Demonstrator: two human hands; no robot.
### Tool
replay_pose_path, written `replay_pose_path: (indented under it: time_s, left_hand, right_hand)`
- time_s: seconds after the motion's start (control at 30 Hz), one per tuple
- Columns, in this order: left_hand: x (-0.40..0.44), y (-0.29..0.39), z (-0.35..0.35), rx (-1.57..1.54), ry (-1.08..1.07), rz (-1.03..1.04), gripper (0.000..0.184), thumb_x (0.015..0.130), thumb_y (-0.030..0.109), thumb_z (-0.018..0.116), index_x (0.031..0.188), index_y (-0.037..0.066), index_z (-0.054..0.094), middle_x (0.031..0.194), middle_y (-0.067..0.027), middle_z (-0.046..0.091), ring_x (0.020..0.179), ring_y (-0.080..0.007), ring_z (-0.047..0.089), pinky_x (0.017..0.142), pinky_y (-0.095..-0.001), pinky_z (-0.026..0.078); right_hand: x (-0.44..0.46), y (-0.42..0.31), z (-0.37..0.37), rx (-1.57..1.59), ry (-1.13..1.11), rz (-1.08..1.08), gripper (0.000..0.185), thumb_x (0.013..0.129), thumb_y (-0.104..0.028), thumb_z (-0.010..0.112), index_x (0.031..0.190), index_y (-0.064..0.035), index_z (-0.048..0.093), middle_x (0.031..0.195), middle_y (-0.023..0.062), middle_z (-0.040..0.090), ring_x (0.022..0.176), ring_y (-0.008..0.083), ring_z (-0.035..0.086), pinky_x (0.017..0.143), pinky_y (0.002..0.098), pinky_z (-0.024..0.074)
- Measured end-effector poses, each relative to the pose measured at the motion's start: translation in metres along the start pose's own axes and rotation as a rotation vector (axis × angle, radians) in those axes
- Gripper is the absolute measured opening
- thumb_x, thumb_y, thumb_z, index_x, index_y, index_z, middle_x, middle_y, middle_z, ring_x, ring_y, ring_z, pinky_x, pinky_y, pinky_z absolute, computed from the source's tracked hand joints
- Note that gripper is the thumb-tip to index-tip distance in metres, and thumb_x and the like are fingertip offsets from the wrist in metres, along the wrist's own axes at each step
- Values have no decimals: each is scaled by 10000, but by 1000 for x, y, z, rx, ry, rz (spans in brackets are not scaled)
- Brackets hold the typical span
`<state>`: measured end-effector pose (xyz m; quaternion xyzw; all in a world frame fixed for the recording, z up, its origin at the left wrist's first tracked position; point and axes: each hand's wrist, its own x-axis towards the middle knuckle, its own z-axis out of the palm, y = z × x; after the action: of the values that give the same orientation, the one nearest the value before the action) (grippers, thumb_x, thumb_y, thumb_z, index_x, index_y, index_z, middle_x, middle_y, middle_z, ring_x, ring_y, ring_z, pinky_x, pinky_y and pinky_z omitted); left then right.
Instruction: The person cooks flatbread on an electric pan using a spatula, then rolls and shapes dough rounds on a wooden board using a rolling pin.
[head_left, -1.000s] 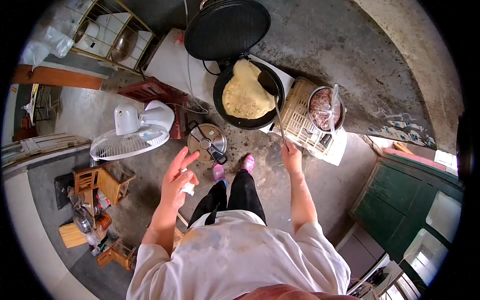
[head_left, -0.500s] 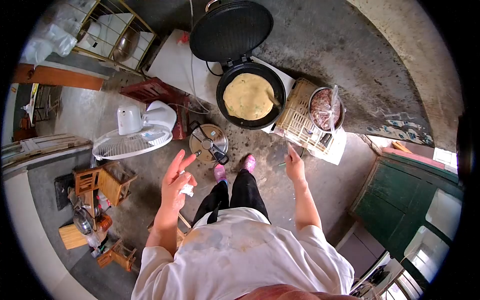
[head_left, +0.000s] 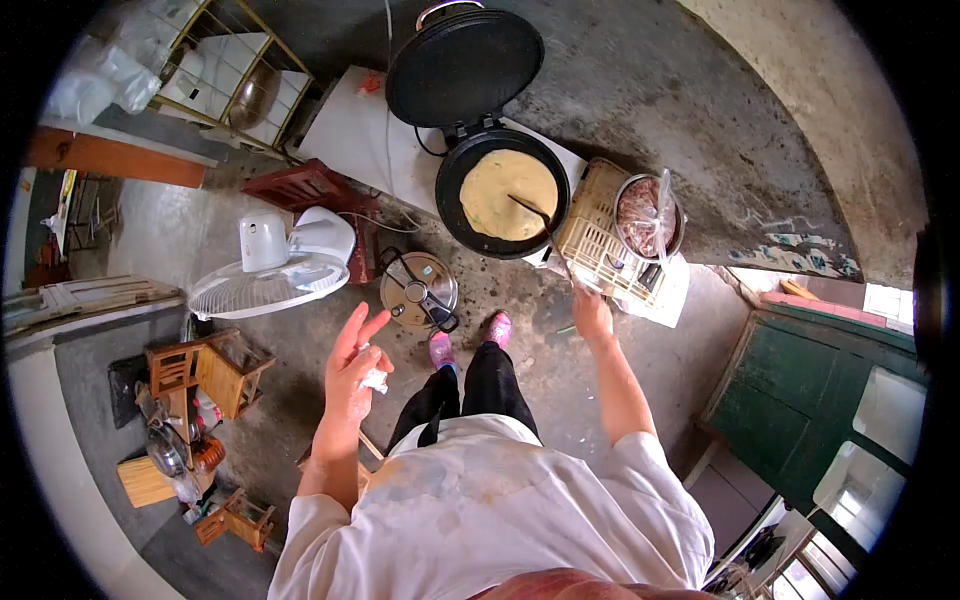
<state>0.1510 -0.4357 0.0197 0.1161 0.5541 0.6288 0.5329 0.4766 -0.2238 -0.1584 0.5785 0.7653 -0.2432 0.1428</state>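
Observation:
My right hand (head_left: 592, 315) is closed on the handle of a spatula (head_left: 545, 222). The spatula's dark end rests on or just over the right part of a pale yellow pancake (head_left: 500, 190), which is flecked with green. Under the pancake is the round black pan of an electric griddle (head_left: 452, 212), its ridged lid (head_left: 465, 68) raised at the back. My left hand (head_left: 352, 365) is held up over the floor, index and middle fingers stretched out, with a crumpled white tissue (head_left: 375, 381) held against the palm by the other fingers.
A bowl of reddish-brown food (head_left: 640, 215), partly covered by a plastic bag, stands on a cream plastic crate (head_left: 590, 235) right of the griddle. A pressure cooker (head_left: 405, 285) sits on the floor by my feet. Left of it are a white fan (head_left: 268, 285) and a dark red chair (head_left: 305, 185).
My right hand has turned, and the spatula's end has shifted left from the pancake's right edge further onto it. The pancake sits slightly right in the pan. My left hand has barely moved.

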Motion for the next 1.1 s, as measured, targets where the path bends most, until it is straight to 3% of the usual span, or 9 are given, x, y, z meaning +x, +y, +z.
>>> replay_pose_path:
  time_s: [0.37, 0.43, 0.57, 0.67, 0.77, 0.83, 0.9, 1.03, 1.1]
  left_hand:
    - [0, -3, -4, -9, -18, -20, 587, 776, 32, 505, 1334, 56, 324, 1248, -190, 462, 644, -110, 539, 595, -223, 438]
    - [3, 1, -3, 9, -21, -20, 576, 774, 29, 506, 1324, 50, 337, 1243, -183, 469, 642, -110, 538, 593, -224, 439]
    - [36, 31, -3, 149, -24, 68, 524, 774, 26, 511, 1285, 32, 393, 1220, -150, 499, 633, -106, 531, 586, -226, 441]
    - [84, 62, 9, 278, -58, 164, 449, 788, 34, 505, 1235, 46, 460, 1162, -101, 546, 609, -95, 510, 563, -214, 428]
    - [153, 96, 33, 515, -64, 160, 399, 792, 37, 502, 1190, 58, 510, 1041, -59, 595, 614, -89, 514, 553, -214, 419]
    - [196, 123, 65, 644, -31, 231, 369, 799, 48, 501, 1166, 66, 534, 971, -44, 600, 613, -96, 526, 550, -227, 422]
    - [266, 135, 76, 663, -65, 290, 358, 804, 54, 494, 1159, 72, 540, 919, -36, 606, 605, -107, 536, 527, -242, 424]
    - [371, 175, 102, 944, 21, 306, 358, 814, 114, 489, 1165, 64, 534, 822, -92, 621, 612, -174, 566, 480, -312, 424]
    - [415, 186, 105, 1035, 49, 286, 362, 812, 126, 489, 1167, 68, 534, 808, -104, 619, 619, -187, 572, 478, -326, 424]
  right_hand:
    - [-10, -17, -14, 62, 62, -58, 472, 840, -168, 417, 1302, -251, 366, 876, 253, 593, 810, 403, 584, 725, 479, 468]
    - [-9, -27, -26, 85, -48, 24, 480, 807, -154, 450, 1283, -192, 408, 1058, 241, 551, 963, 388, 537, 833, 447, 438]
    - [-21, -27, -33, 112, 50, -31, 463, 800, -136, 443, 1261, -183, 440, 1084, 244, 540, 1005, 380, 524, 862, 426, 427]
    - [-41, -9, -23, 422, 101, -78, 436, 800, -135, 439, 1234, -163, 474, 1105, 240, 534, 1040, 377, 508, 881, 386, 416]
    - [-65, 8, -4, 663, 204, -114, 399, 825, -88, 446, 1222, -71, 481, 903, 116, 618, 823, 192, 590, 713, 273, 453]
    - [-85, 21, 10, 917, 114, -52, 347, 838, -67, 445, 1178, -46, 514, 720, -1, 527, 609, 62, 481, 525, 198, 391]
    - [-111, 24, 12, 1154, 47, 35, 296, 840, -70, 446, 1118, -47, 543, 649, -62, 429, 515, 16, 384, 430, 172, 299]
    - [-154, 32, 9, 1029, 117, 124, 281, 823, -38, 437, 1084, -39, 542, 560, -64, 396, 462, 28, 374, 400, 196, 297]
    - [-168, 25, -12, 1142, 73, 177, 285, 822, -33, 435, 1087, -43, 540, 549, -60, 396, 446, 33, 371, 391, 199, 297]
